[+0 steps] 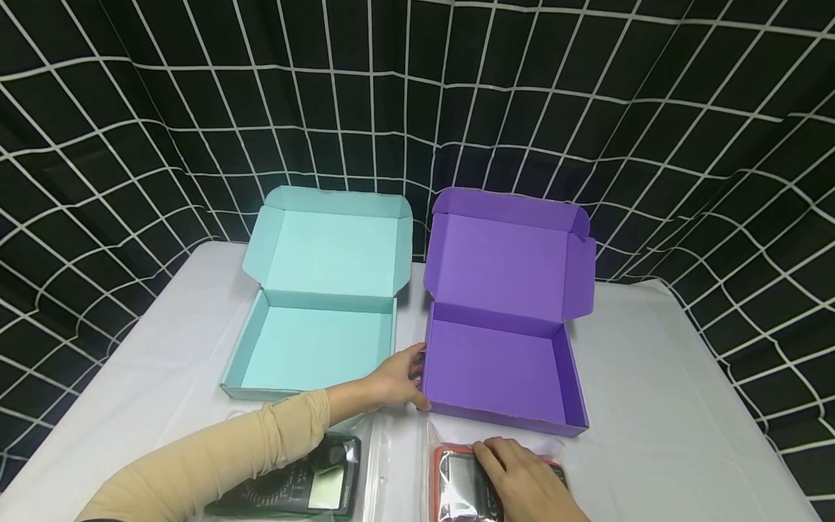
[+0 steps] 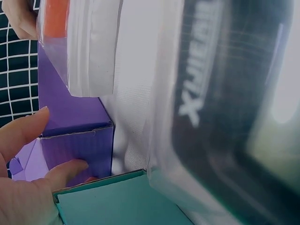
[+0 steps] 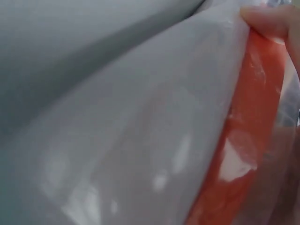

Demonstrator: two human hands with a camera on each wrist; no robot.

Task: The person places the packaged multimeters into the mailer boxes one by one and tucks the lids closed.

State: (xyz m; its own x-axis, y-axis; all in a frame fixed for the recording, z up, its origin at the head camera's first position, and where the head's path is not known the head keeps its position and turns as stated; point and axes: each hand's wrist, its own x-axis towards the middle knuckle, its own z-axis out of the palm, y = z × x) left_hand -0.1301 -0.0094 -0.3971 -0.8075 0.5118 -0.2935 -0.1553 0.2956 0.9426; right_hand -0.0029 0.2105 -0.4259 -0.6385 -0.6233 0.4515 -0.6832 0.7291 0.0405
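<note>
Across the white cloth (image 1: 678, 377), my left hand (image 1: 394, 380), thumb and fingers parted, touches the purple cardboard box (image 1: 496, 370), narrowly apart from the teal box (image 1: 320, 348). Near, my right hand (image 1: 528, 482) covers the bagged red meter (image 1: 459, 482), long axis left-right; pinching, I cannot tell. From my left wrist, the bagged dark meter (image 2: 220, 131) blurs. From my right, a fingertip (image 3: 255, 18) meets glossy, crinkled plastic (image 3: 154, 140).

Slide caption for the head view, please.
Left hand at the near left corner of the open purple box; right hand on a bagged orange-edged device; open teal box alongside.
</note>
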